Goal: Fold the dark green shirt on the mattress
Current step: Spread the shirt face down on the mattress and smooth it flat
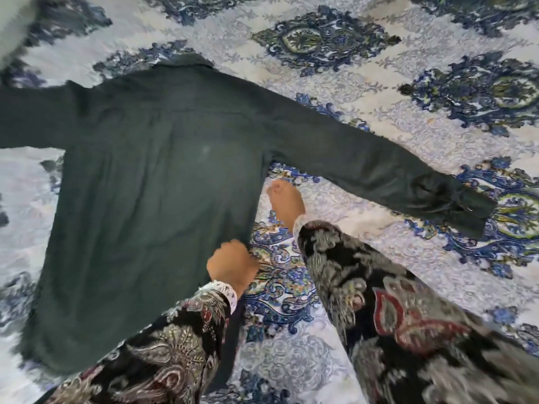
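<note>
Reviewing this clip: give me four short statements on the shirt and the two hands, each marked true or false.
1. The dark green shirt lies spread with both sleeves out. True.
2. The left hand is at the shirt's right side edge. True.
3. The right hand holds the sleeve cuff. False: it is near the shirt's side edge, well away from the cuff.
4. The patterned bedcover is plain white. False: it has blue ornamental motifs.

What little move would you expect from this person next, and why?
Probably lifting the right side edge of the dark green long-sleeved shirt and folding it inward. It lies flat, back up, sleeves spread on the blue-patterned bedcover, and both the left hand and right hand sit along that edge.
</note>
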